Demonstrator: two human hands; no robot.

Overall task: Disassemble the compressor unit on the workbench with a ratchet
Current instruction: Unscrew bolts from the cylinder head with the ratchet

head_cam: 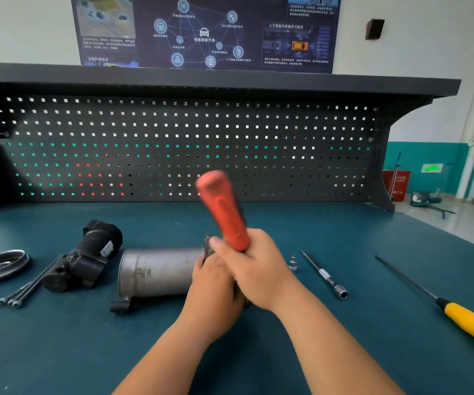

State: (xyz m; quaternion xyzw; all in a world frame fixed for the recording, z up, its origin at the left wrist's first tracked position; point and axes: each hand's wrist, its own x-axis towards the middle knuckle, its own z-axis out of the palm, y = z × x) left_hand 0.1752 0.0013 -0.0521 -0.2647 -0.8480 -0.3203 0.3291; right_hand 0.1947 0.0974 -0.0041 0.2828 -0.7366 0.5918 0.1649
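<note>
Closest to you, your two forearms reach in over the green table [59,352] and meet at the right end of the compressor unit [156,272], a grey metal cylinder lying on its side just left of centre. Your right hand [254,269] is clenched round the lower part of the ratchet [224,209], whose red handle tilts up and away, blurred as if mid-swing. Your left hand [215,283] sits under and left of it, pressed to the cylinder's end; its fingers are covered, so you cannot tell whether it grips the housing, steadies the tool head or simply braces. This looks like the step of loosening a fastener at that end. The next move calls for the socket seated square and the body held firm so it does not roll. The ratchet head, the socket and the fastener are all hidden behind your hands. To the right lie a small loose socket [293,262], an extension bar [324,275] and a yellow-handled screwdriver [472,323], cut off by the frame edge. To the left rest a black motor section [87,258], long bolts [27,289] and an oval end cover [0,265], judged already removed. Beyond stands the pegboard [173,143].
</note>
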